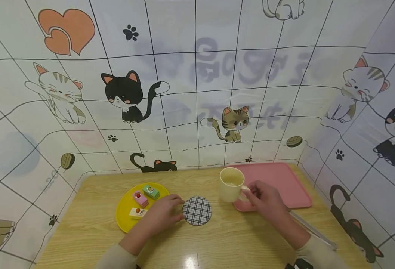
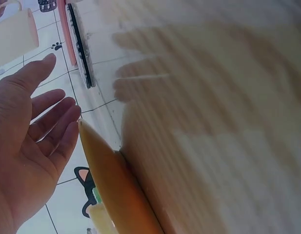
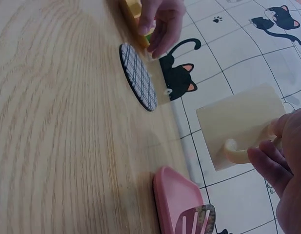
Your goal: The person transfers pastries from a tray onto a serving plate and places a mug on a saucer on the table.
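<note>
My right hand (image 1: pixel 266 200) pinches the handle of a cream mug (image 1: pixel 229 185), held upright. In the right wrist view, a gap of wall shows between the mug (image 3: pixel 240 126) and the wooden table. A round black-and-white checked coaster (image 1: pixel 197 211) lies on the table between my hands. Beside its left edge is my left hand (image 1: pixel 163 213), fingers loosely bent and the palm bare in the left wrist view. That hand overlaps the right rim of a yellow plate (image 1: pixel 121 213). Pink, green and white toy cake pieces (image 1: pixel 140 199) sit on the plate.
A pink tray (image 1: pixel 274 183) lies at the back right, behind the mug and my right hand. A slotted spatula (image 3: pixel 196 222) shows by the tray, its grey handle (image 1: pixel 313 228) reaching toward the front right. A cat-print sheet (image 1: pixel 184 93) walls the table's back and sides.
</note>
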Demonstrator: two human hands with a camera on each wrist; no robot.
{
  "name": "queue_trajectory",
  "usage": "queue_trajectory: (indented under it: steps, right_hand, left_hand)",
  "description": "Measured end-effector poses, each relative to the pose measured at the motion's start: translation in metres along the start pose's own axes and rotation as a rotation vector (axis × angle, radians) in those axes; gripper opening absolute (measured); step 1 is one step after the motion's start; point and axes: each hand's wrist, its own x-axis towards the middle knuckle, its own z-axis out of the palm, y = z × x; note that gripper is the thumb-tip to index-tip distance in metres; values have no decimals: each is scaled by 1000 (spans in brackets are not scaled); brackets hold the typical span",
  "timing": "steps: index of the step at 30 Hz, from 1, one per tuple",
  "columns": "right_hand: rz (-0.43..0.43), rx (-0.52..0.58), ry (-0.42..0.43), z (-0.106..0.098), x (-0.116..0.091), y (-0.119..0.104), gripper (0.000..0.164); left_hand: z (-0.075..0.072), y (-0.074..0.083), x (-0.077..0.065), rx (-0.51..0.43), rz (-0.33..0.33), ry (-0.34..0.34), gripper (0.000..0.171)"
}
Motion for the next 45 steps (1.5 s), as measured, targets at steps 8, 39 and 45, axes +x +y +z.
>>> queue_trajectory:
  steps: [8,39,45]
  right_hand:
    - [-60,-36,12,14,0,-6,13]
    - [-34,4,-71,57,-6,-9,16]
    - [-62,4,-68,63,-9,-10,17]
  left_hand:
    - [0,4,6,-17,-26,-50,48]
    - [9,-3,21,-31,-67,-135,46]
    - [9,-3,22,-47,-75,-134,45]
